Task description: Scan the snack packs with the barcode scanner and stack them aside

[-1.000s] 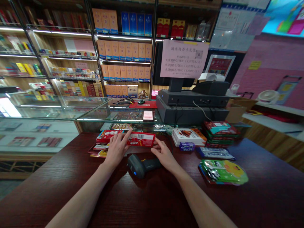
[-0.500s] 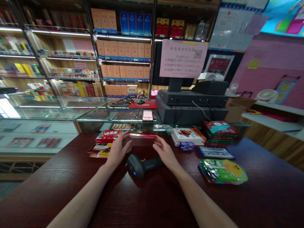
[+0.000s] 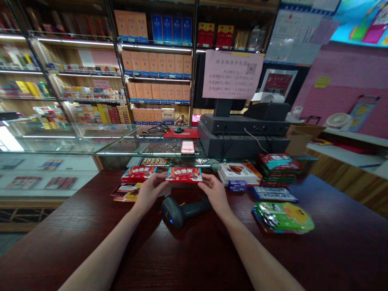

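Observation:
A flat red snack packet [image 3: 184,174] is held upright between both hands, its printed face towards me, just above the dark wooden counter [image 3: 194,250]. My left hand [image 3: 150,190] pinches its left end and my right hand [image 3: 214,191] pinches its right end. Directly below the packet lies a black handheld barcode scanner [image 3: 182,210], close to my right wrist. A second, similar red packet [image 3: 138,173] rests on a small stack of packets to the left of my left hand.
Right of my hands lie a white box [image 3: 239,172], a stack of red and teal packets [image 3: 280,167], a blue packet [image 3: 274,195] and a green cartoon packet [image 3: 283,218]. A till with a paper notice [image 3: 232,74] stands behind, next to a glass display case [image 3: 121,143] and stocked shelves.
The red packet lay flat under my hands a second ago. Both hands took its ends, tipped it up on edge and turned its printed face towards me.

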A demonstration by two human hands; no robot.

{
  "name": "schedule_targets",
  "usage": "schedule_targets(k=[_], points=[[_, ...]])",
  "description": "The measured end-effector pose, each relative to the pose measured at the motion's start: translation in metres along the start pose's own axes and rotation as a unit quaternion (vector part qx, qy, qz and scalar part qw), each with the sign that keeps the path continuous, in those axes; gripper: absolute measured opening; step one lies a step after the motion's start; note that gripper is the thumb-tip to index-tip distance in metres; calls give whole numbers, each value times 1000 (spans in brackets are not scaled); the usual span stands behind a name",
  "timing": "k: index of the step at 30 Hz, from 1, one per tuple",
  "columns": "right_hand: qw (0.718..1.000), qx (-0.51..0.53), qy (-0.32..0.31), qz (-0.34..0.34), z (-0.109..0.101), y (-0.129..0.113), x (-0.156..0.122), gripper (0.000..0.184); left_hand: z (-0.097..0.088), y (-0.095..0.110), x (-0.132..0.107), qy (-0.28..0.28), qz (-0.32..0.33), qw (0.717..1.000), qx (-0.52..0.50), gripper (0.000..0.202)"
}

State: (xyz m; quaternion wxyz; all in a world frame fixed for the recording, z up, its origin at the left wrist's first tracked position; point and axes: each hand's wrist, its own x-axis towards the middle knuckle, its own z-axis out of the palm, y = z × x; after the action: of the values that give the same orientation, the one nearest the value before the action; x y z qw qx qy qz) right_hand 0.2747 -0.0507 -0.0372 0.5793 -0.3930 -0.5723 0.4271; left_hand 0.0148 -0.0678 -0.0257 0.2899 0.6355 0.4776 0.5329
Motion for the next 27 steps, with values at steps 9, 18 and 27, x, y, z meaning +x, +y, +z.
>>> schedule_targets(k=[9,18,27], points=[[994,-95,-27,-41,-3,7,1,72,-7,12,2,-63,-27,997,-43,68],[975,-183,-106,-68,-11,-11,-3,92,-15,-3,2,-76,45,992,86,86],[966,-208,-118,-98,-10,-11,-2,87,-22,6,2,-96,58,976,188,78]])
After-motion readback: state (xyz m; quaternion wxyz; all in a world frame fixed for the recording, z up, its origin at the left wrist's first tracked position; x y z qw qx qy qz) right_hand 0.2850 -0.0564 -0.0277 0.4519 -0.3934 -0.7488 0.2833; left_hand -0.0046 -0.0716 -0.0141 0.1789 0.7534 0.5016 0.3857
